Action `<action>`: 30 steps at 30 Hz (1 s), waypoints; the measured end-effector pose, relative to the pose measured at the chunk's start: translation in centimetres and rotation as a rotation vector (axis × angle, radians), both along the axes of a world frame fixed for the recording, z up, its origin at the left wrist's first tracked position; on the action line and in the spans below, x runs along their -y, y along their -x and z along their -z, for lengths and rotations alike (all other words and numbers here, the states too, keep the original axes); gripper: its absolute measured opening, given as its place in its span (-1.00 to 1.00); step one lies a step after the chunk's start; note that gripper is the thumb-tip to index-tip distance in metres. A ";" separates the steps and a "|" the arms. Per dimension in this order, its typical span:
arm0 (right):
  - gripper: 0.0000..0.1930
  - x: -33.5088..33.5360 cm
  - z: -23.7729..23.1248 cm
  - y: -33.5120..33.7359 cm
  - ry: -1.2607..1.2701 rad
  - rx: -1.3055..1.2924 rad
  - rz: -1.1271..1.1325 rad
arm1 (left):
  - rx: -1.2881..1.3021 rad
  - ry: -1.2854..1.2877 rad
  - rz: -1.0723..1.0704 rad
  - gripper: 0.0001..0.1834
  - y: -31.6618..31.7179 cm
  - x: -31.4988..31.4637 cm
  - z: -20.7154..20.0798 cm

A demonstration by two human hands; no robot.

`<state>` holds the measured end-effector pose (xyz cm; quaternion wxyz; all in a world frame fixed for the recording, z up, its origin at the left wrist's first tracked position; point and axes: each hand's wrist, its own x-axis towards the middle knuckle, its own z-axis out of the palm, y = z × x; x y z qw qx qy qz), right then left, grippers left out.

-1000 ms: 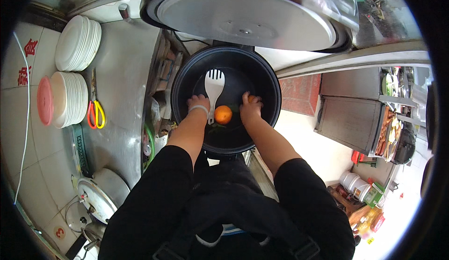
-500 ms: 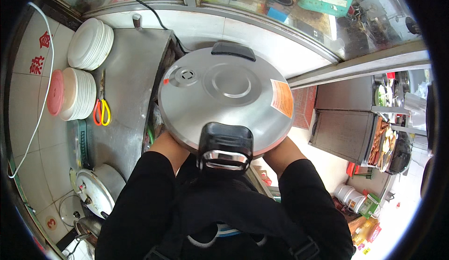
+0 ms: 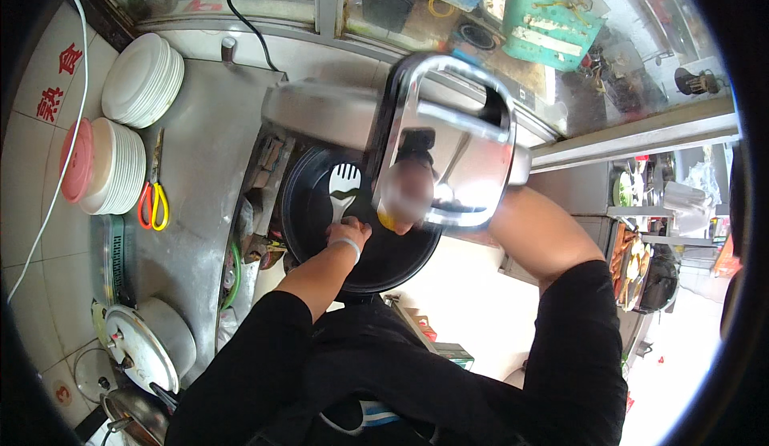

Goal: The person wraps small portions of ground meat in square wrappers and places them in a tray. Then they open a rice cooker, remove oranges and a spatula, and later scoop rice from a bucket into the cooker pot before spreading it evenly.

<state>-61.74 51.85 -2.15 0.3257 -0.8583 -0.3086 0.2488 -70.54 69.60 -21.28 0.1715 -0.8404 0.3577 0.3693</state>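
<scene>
A large steel rice cooker has its lid [image 3: 320, 113] tilted up, with the shiny chrome latch [image 3: 456, 149] facing me. Below it, the round black inner pot [image 3: 300, 213] is exposed; any contents are hard to make out. My left hand [image 3: 350, 234] reaches over the pot and is closed round the handle of a white slotted serving spoon [image 3: 345, 178], whose pronged head points away from me. My right forearm [image 3: 545, 234] rises to the lid's right side. The latch and lid hide that hand and its fingers.
On the steel counter [image 3: 200, 141] at left are stacked white plates [image 3: 144, 81], a pink dish [image 3: 76, 161], scissors [image 3: 154, 197] with red and yellow handles, and a pressure cooker [image 3: 148, 342]. A glass partition stands behind. Food trays [image 3: 631, 266] sit far right.
The cooker's lid has gone from closed to raised, uncovering the black pot. My left hand has moved from the cooker's side to the spoon; my right arm has lifted beside the lid.
</scene>
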 end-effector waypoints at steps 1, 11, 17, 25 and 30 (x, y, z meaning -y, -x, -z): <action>-0.36 0.0 -1.3 -0.7 -0.022 -0.022 -0.033 | -0.010 0.008 -0.034 -0.37 0.2 0.0 0.2; -0.31 0.8 -10.7 -5.9 0.152 -0.329 -0.122 | -0.038 0.117 -0.183 -0.45 -1.3 -0.8 -1.4; -0.31 2.5 -11.4 -8.2 0.060 -0.493 -0.048 | -0.202 0.425 -0.686 -0.25 -2.8 -3.3 -4.8; -0.24 5.1 -11.7 -9.1 -0.211 -0.746 0.115 | -1.026 1.481 -1.517 -0.33 0.5 -11.7 -12.3; -0.19 5.3 -11.6 -9.4 -0.195 -0.622 0.105 | -1.325 1.591 -1.811 -0.40 4.5 -18.1 -15.1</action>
